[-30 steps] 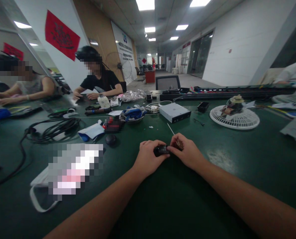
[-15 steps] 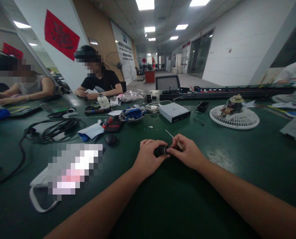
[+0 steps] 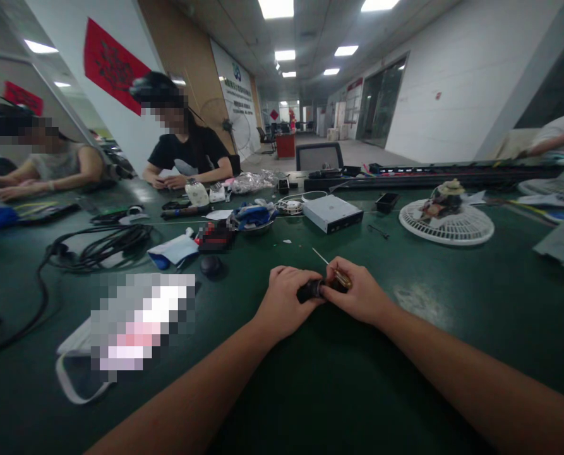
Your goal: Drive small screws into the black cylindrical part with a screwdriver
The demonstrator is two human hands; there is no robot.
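Note:
My left hand (image 3: 286, 294) is closed around a small black cylindrical part (image 3: 311, 290), which lies sideways just above the green table. Its right end shows a ring-like edge. With its fingers closed, my right hand (image 3: 357, 289) keeps a screwdriver (image 3: 343, 279) tucked in the grip; the thin metal shaft points up and to the left, away from the part. The right thumb and fingertips press at the ringed end of the cylinder. What lies between those fingertips is hidden.
Left of my hands are a black mouse (image 3: 210, 266), a blue-and-white packet (image 3: 174, 250) and coiled black cable (image 3: 104, 245). Beyond them stand a metal drive box (image 3: 333, 213) and a white fan grille (image 3: 445, 230). Two people (image 3: 187, 151) sit across at the left.
Both hands have shifted very slightly, still together on the black part. The screwdriver has tilted a little in my right hand. A person across has moved their head.

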